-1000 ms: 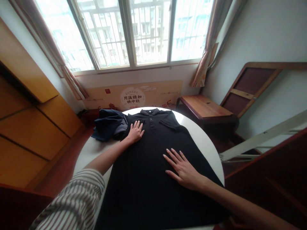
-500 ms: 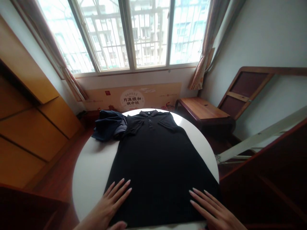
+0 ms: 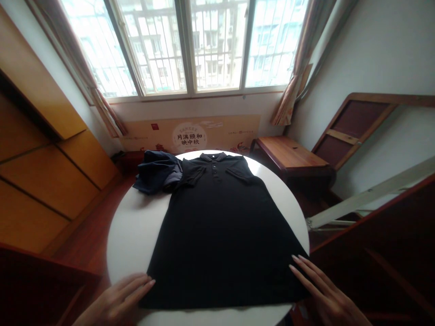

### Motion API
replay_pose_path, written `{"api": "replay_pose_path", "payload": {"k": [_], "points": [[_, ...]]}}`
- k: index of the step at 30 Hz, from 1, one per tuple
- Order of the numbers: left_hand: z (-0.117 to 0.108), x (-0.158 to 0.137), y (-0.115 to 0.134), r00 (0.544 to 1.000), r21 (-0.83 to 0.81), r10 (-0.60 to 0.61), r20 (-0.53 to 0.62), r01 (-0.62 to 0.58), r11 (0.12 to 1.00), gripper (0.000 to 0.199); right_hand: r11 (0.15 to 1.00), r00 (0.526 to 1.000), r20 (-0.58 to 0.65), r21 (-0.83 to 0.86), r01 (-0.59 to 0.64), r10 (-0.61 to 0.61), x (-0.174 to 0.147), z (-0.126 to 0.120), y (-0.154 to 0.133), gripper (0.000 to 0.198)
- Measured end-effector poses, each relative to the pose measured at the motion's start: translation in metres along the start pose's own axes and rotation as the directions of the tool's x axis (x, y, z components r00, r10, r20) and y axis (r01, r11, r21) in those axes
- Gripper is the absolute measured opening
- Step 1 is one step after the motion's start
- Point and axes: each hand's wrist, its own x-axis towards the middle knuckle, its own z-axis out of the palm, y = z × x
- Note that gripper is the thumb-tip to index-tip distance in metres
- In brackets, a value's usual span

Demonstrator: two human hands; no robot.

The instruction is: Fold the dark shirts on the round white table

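Note:
A black short-sleeved polo shirt lies spread flat, its collar at the far side and its hem toward me. Its sleeves are folded inward over the front. At the lower left edge of the shirt, my left hand touches the cloth with fingers stretched out close together. My right hand rests on the lower right edge, fingers extended and slightly apart. Both thumbs are hidden. Beneath the shirt is a round white table. A crumpled dark navy garment lies at the table's far left, against the left sleeve.
Behind the table stands a low wooden stand. A pale metal bar slants in at the right, above dark wooden furniture. Yellow cabinets line the left side. A printed banner hangs under the barred window.
My hands have moved apart, from lying on the shirt's front to its lower side edges. The shirt's hem now shows fully. The view has shifted slightly.

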Motion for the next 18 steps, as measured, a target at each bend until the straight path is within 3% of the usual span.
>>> {"api": "replay_pose_path", "payload": {"k": [6, 9, 13, 18], "points": [[-0.003, 0.009, -0.003, 0.997, 0.024, 0.030, 0.076, -0.032, 0.999, 0.050, 0.999, 0.999, -0.052, 0.048, -0.004, 0.006, -0.004, 0.004, 0.004, 0.076], [-0.006, 0.008, -0.002, 0.996, 0.033, 0.058, 0.061, -0.061, 0.998, 0.055, 0.998, 1.000, 0.013, 0.059, -0.022, 0.021, -0.012, 0.003, 0.007, 0.077], [-0.006, 0.002, -0.002, 0.998, -0.024, 0.063, 0.017, -0.063, 0.998, 0.069, 0.977, 0.997, 0.037, 0.201, -0.071, 0.065, -0.028, 0.002, 0.017, 0.070], [-0.002, -0.016, -0.007, 0.999, -0.099, -0.039, -0.024, 0.037, 0.994, 0.056, 0.930, 0.992, 0.068, 0.345, -0.127, 0.110, -0.033, -0.004, 0.030, 0.050]]}}
